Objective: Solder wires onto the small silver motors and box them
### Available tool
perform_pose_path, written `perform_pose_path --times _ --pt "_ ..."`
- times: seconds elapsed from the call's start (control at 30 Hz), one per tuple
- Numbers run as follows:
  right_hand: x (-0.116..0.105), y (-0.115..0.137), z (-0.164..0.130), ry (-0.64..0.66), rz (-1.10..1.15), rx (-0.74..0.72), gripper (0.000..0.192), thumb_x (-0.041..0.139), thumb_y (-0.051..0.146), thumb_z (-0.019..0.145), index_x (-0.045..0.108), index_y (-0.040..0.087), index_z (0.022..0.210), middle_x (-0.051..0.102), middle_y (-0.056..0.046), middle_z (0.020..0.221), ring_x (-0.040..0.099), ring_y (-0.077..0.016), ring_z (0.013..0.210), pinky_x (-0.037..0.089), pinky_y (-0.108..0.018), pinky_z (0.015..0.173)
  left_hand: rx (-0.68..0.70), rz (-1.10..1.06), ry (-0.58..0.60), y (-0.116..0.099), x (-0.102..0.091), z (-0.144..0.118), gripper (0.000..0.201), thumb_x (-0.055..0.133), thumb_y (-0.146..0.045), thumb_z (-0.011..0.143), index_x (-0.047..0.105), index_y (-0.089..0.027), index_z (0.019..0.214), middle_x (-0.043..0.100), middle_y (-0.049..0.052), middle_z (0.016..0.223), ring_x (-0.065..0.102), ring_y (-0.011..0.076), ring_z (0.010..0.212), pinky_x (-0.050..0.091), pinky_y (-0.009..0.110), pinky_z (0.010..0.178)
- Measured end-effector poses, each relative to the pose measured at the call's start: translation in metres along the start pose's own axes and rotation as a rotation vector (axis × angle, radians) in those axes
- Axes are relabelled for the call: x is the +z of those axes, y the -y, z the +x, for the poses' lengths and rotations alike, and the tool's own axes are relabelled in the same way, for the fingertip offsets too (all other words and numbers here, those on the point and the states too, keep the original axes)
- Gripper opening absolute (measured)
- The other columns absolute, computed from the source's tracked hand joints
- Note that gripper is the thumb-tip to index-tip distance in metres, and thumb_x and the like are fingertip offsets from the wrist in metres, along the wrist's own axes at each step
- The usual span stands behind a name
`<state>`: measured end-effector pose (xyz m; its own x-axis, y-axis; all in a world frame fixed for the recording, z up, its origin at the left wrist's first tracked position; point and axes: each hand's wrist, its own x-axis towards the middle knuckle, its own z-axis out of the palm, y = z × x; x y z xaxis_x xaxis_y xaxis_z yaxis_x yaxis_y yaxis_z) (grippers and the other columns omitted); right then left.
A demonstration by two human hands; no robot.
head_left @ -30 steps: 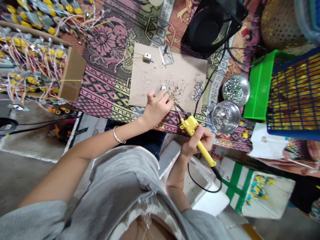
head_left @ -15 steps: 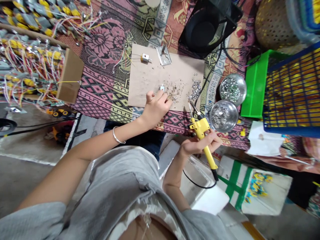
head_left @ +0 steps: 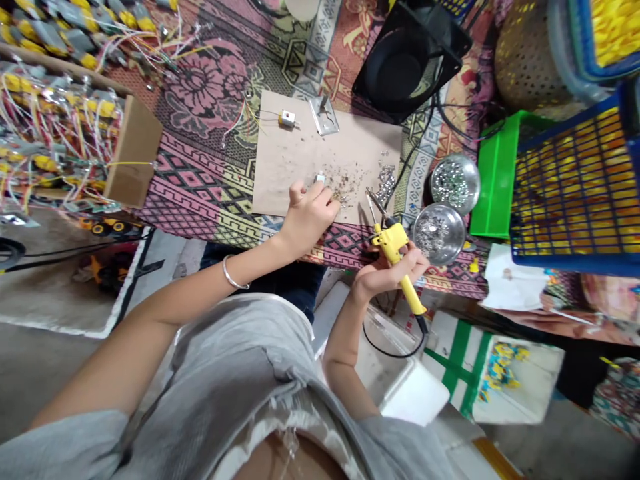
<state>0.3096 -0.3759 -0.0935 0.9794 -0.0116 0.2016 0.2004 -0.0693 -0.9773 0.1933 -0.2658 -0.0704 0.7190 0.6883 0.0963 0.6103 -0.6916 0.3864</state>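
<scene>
My left hand (head_left: pixel 311 215) is closed over a small silvery motor (head_left: pixel 320 179), whose far end shows beyond the fingers on the cardboard sheet (head_left: pixel 285 160). In my right hand (head_left: pixel 387 272) is a yellow soldering gun (head_left: pixel 391 241), tip pointing away from me over the sheet's near right corner. Its tip is by a pile of small shiny metal parts (head_left: pixel 386 181). Dark crumbs are scattered between the two hands. Farther back on the sheet lie another small motor (head_left: pixel 288 119) with wires and a metal stand plate (head_left: pixel 324 116).
Two metal bowls (head_left: pixel 439 233) of tiny parts stand right of the soldering gun. Behind are a black fan (head_left: pixel 400 63), a green tray (head_left: pixel 493 180) and a blue basket (head_left: pixel 575 193) of yellow pieces. At left, a cardboard box (head_left: pixel 134 153) holds wired motors. A black cable trails across the patterned cloth.
The whole view has shifted slightly, moving the right-hand objects leftward. The soldering gun's tip sits a little nearer my left hand, which keeps its grip on the motor.
</scene>
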Motion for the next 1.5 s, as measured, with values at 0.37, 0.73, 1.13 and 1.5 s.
perform_pose_path --times 0.37,0.73,1.13,1.5 --pt "0.003 0.006 -0.002 -0.011 0.083 0.05 0.03 0.055 0.055 0.094 0.045 0.027 0.088 0.051 0.0 0.091 0.059 -0.0125 0.073 0.056 -0.029 0.058 0.045 -0.042 0.037 0.009 -0.01 0.0 0.034 0.046 -0.002 0.106 0.075 -0.02 0.101 0.079 0.009 0.106 0.066 0.0307 0.121 0.039 0.055 0.104" --pt "0.003 0.009 -0.002 -0.005 0.134 0.091 0.03 0.058 0.054 0.091 0.045 0.026 0.088 0.054 0.0 0.093 0.059 -0.0109 0.071 0.054 -0.026 0.054 0.23 -0.105 -0.018 0.055 -0.024 -0.029 0.038 0.049 -0.014 0.112 0.069 -0.027 0.142 0.082 0.01 0.116 0.068 0.0313 0.121 0.032 0.053 0.103" --pt "0.008 0.014 -0.003 -0.07 0.159 0.056 0.029 0.053 0.054 0.093 0.042 0.028 0.09 0.043 0.002 0.087 0.056 -0.011 0.067 0.053 -0.026 0.051 0.045 -0.222 0.005 0.025 -0.035 0.023 0.013 0.07 -0.026 0.105 0.082 -0.028 0.108 0.074 0.006 0.112 0.061 0.0315 0.121 0.029 0.055 0.108" --pt "0.008 0.012 -0.003 -0.065 0.08 0.054 0.029 0.048 0.056 0.094 0.041 0.028 0.091 0.044 0.001 0.089 0.054 -0.0116 0.066 0.052 -0.028 0.05 0.086 -0.14 0.036 0.007 -0.023 0.025 0.012 0.068 -0.019 0.103 0.079 -0.023 0.099 0.072 0.01 0.121 0.055 0.0359 0.129 0.029 0.062 0.11"
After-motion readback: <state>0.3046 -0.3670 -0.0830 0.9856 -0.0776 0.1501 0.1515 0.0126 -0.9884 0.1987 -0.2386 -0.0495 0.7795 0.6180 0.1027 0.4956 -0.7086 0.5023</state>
